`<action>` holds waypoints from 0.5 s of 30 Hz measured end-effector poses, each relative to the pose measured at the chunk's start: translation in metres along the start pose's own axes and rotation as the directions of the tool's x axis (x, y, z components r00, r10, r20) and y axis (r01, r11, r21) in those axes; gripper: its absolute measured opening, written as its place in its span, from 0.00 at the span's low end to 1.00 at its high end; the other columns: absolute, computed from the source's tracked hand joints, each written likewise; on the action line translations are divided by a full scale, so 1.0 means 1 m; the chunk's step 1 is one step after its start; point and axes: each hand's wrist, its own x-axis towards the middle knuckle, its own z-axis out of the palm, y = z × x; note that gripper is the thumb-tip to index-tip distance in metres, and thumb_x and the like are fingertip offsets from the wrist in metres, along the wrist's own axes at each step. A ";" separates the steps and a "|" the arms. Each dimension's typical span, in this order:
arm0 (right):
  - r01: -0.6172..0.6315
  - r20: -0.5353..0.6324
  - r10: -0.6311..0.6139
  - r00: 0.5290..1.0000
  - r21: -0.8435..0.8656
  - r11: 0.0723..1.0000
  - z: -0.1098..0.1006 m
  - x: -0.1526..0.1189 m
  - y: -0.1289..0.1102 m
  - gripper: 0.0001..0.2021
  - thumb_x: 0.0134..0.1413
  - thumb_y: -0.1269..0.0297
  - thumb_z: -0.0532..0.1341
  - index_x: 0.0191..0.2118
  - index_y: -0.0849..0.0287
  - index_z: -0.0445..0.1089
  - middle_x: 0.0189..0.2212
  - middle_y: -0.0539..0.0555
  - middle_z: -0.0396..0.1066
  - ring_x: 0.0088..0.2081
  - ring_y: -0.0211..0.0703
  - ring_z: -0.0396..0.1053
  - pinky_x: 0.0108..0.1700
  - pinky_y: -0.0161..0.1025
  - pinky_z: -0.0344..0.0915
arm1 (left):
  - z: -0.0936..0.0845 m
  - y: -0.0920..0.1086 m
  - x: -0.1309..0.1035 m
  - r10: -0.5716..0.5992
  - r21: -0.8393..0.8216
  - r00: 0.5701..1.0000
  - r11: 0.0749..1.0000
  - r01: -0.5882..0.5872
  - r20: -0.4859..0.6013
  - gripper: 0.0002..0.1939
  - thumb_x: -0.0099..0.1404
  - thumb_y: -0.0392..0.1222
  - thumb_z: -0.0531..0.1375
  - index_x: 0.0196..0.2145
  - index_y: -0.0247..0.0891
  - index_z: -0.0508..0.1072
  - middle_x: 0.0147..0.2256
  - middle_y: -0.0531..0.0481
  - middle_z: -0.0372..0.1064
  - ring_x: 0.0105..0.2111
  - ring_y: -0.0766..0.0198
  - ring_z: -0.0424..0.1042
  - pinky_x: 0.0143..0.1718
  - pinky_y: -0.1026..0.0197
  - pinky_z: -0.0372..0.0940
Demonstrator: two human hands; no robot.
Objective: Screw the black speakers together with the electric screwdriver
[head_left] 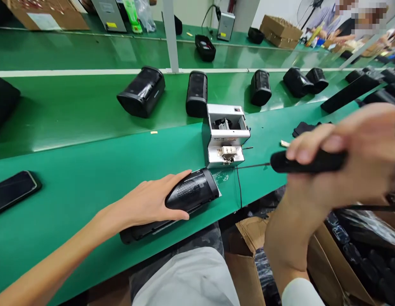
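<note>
Gripping speaker just nearside of box w/ my L hand, clamped over its sides; R hand wrapped round driver, right of box. I'd press L firmly so speaker can't roll, & steady R.

Right hand motion-blurred, cropped at the right edge; its fingers cover part of a slim black rounded handle. Left hand hides part of a long black plastic casing with a perforated patch. Flat black glass-faced phone cut off at left. Lettering on the boxy silver metal machine too small to read surely.
</note>
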 end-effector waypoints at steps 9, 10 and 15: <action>0.033 0.212 -0.008 0.977 -0.113 0.993 0.037 0.003 0.068 0.17 0.64 0.73 0.69 0.54 0.48 0.73 0.24 0.36 0.67 0.16 0.34 0.63 0.19 0.39 0.59 | 0.007 0.000 0.000 0.105 -0.030 0.992 0.994 -0.107 -0.064 0.50 0.76 0.73 0.61 0.84 0.53 0.50 0.77 0.43 0.64 0.67 0.36 0.75 0.65 0.40 0.71; 0.009 0.220 0.017 0.975 -0.116 0.993 0.033 0.001 0.070 0.16 0.65 0.72 0.69 0.54 0.48 0.72 0.24 0.36 0.67 0.16 0.34 0.63 0.18 0.39 0.59 | 0.007 0.001 -0.001 0.111 -0.020 0.992 0.993 -0.112 -0.066 0.50 0.76 0.72 0.61 0.84 0.52 0.50 0.77 0.43 0.63 0.67 0.36 0.74 0.66 0.40 0.70; -0.208 0.214 0.240 0.947 -0.164 0.964 0.026 0.000 0.046 0.17 0.61 0.70 0.74 0.52 0.47 0.76 0.22 0.37 0.65 0.13 0.35 0.60 0.14 0.38 0.58 | 0.011 0.005 -0.002 0.128 0.051 0.988 0.991 -0.124 -0.086 0.48 0.79 0.68 0.60 0.84 0.47 0.48 0.79 0.40 0.58 0.69 0.37 0.73 0.67 0.38 0.70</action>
